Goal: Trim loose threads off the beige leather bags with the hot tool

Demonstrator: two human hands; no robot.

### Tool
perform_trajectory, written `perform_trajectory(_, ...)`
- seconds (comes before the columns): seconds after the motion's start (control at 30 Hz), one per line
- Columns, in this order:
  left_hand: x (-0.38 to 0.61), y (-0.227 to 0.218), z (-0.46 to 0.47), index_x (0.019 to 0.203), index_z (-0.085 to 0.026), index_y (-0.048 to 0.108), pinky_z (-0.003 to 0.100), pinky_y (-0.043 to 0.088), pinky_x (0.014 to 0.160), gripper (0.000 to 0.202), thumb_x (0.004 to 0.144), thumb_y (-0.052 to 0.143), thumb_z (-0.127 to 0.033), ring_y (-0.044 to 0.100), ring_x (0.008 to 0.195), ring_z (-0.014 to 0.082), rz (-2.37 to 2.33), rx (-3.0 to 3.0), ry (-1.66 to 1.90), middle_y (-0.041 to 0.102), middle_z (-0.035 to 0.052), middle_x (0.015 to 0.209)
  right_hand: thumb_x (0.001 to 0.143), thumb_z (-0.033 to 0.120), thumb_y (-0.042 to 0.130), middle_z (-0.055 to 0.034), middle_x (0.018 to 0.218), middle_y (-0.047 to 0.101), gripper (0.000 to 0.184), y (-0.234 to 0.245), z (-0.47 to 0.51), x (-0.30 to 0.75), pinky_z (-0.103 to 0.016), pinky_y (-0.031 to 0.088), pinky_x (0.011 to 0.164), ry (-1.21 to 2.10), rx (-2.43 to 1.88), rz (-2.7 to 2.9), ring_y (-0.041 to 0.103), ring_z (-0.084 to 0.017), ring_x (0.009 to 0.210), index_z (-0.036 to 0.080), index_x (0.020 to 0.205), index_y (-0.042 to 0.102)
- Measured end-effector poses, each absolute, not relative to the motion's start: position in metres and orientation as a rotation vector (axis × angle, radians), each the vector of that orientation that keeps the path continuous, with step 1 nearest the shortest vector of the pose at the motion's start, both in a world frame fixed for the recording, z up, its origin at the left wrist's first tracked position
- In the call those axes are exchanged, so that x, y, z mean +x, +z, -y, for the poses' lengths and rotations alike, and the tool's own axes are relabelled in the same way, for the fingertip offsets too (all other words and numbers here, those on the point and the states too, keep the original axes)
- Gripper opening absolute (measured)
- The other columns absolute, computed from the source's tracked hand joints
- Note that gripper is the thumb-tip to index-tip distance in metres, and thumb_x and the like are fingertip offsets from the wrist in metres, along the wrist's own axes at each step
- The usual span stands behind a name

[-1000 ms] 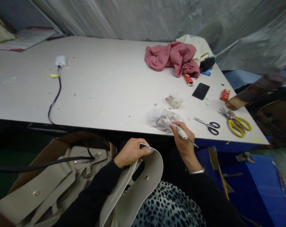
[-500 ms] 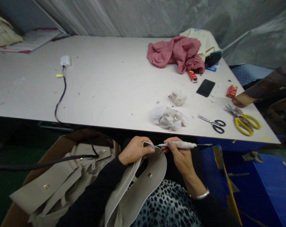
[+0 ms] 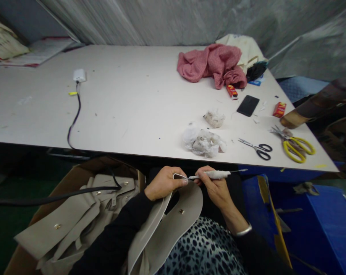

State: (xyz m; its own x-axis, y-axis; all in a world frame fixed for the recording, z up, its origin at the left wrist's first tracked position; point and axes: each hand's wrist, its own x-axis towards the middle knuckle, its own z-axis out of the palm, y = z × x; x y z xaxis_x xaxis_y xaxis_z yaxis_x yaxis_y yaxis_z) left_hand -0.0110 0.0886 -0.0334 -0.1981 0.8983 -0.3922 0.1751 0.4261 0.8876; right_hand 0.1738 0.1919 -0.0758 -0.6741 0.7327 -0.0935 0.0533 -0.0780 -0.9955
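Here, left fingers (image 3: 179,183) pinching beige piece (image 3: 187,202), right fingers (image 3: 203,177) closed round tool (image 3: 219,174)

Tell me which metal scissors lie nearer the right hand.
The black-handled metal scissors; the larger yellow-handled metal scissors lie beyond them, farther from the right hand.

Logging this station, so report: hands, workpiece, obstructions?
Left hand pinching edge of beige leather-look panel. Right hand gripping white-wrapped tool, tip at edge. Nothing visibly blocking hands.
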Motion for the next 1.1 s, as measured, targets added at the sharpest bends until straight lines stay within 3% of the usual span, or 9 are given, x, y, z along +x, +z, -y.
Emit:
perform_trajectory(0.3,-0.006,-0.033,-0.092,0.073,-0.012,0.073,0.027,0.039,0.062,0.019,0.070,0.074,-0.031,0.052,0.062,0.0143,-1.600,0.883,0.930,0.063,0.0012,0.064,0.104,0.048,0.051,0.0015,0.066,0.060,0.039,-0.069,-0.202,0.168,-0.025,0.044,0.063,1.642,-0.753,1.962,0.058,-0.013,0.063,0.020,0.081,0.063)
perform_trajectory(0.47,-0.007,-0.032,-0.092,0.070,-0.012,0.072,0.026,0.036,0.058,0.021,0.067,0.077,-0.033,0.049,0.058,0.0128,-1.552,0.797,0.969,0.061,0.0008,0.061,0.105,0.049,0.049,0.0022,0.061,0.057,0.044,-0.071,-0.201,0.163,-0.025,0.045,0.058,1.645,-0.809,1.755,0.055,-0.012,0.057,0.020,0.075,0.060)
perform_trajectory(0.67,-0.021,-0.037,-0.089,0.075,-0.013,0.070,0.024,0.038,0.058,0.027,0.068,0.081,-0.037,0.050,0.059,0.0120,-1.647,0.598,1.231,0.061,0.0001,0.064,0.097,0.047,0.066,-0.0025,0.083,0.071,0.027,-0.070,-0.227,0.163,-0.032,0.059,0.070,1.255,-0.927,1.503,0.069,-0.017,0.072,0.020,0.098,0.069)
perform_trajectory(0.9,-0.053,-0.040,-0.087,0.074,-0.013,0.068,0.023,0.044,0.058,0.040,0.054,0.093,-0.036,0.056,0.058,0.0119,-1.523,0.249,1.455,0.063,-0.0009,0.063,0.098,0.045,0.064,-0.0048,0.092,0.070,0.027,-0.077,-0.259,0.161,-0.036,0.059,0.076,1.008,-0.892,1.654,0.069,-0.020,0.080,0.019,0.102,0.070)
perform_trajectory(1.1,-0.063,-0.042,-0.081,0.078,-0.013,0.069,0.025,0.049,0.061,0.040,0.055,0.096,-0.033,0.061,0.059,0.0140,-1.452,0.205,1.387,0.067,0.0004,0.066,0.101,0.042,0.060,-0.0068,0.097,0.073,0.024,-0.072,-0.263,0.157,-0.038,0.057,0.087,0.858,-0.838,1.843,0.070,-0.022,0.092,0.019,0.103,0.070)
